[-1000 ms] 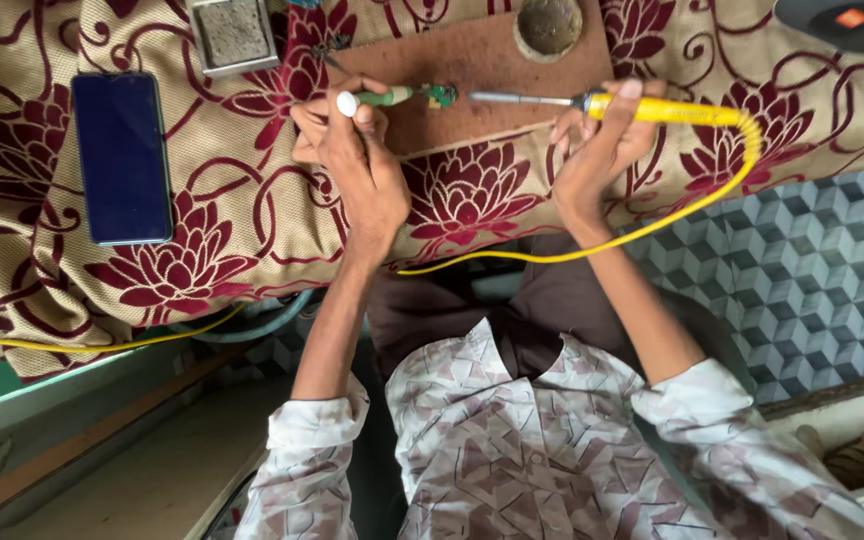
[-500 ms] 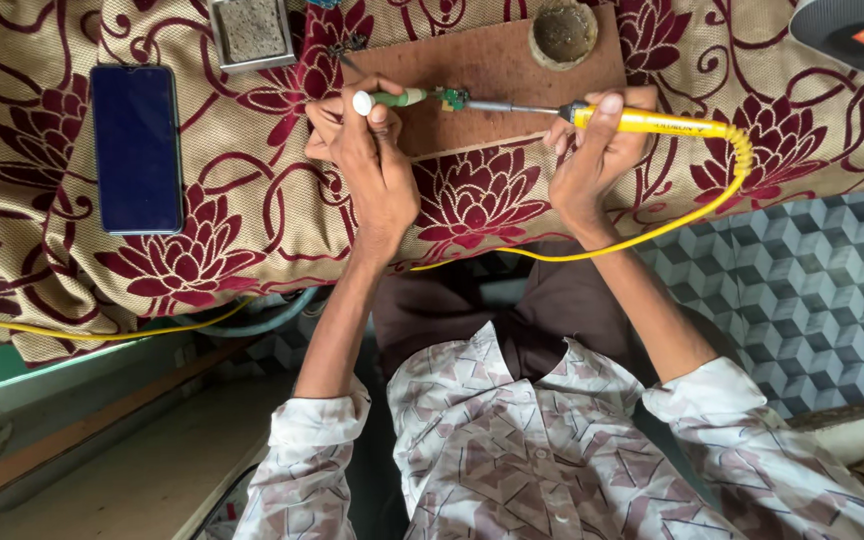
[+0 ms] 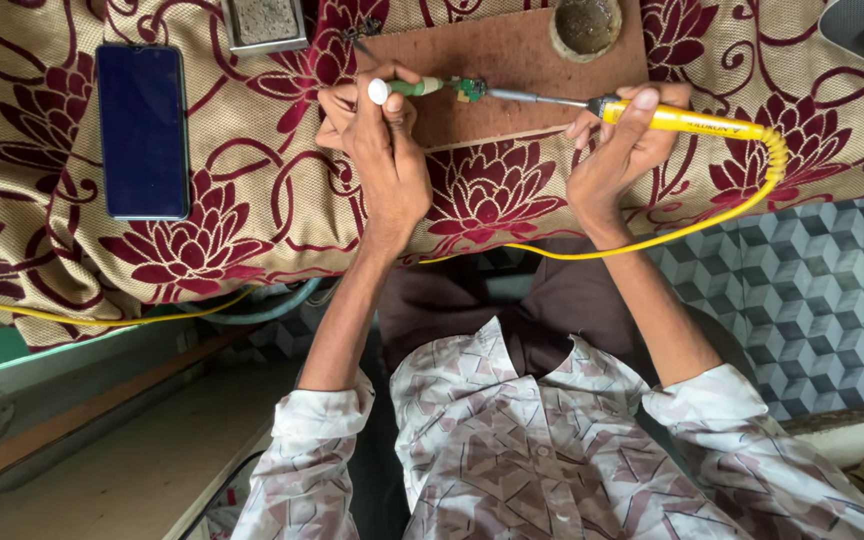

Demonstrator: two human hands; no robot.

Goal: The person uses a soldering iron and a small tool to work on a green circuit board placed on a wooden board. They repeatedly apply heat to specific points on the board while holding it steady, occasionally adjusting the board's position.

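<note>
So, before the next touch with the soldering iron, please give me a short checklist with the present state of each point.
1. Small green circuit board is held: ok, the left hand grips the white-tipped part attached to it.
2. Yellow soldering iron is under control: ok, the right hand has a pen-like grip on it.
3. Iron tip meets the board: ok, it appears to touch the board's edge.
4. Brown work board lies under the work: ok.
5. Yellow cord is free: ok, it hangs off the table edge.
6. Tip is hot enough: cannot tell.
7. Phone is away from the iron: ok.
</note>
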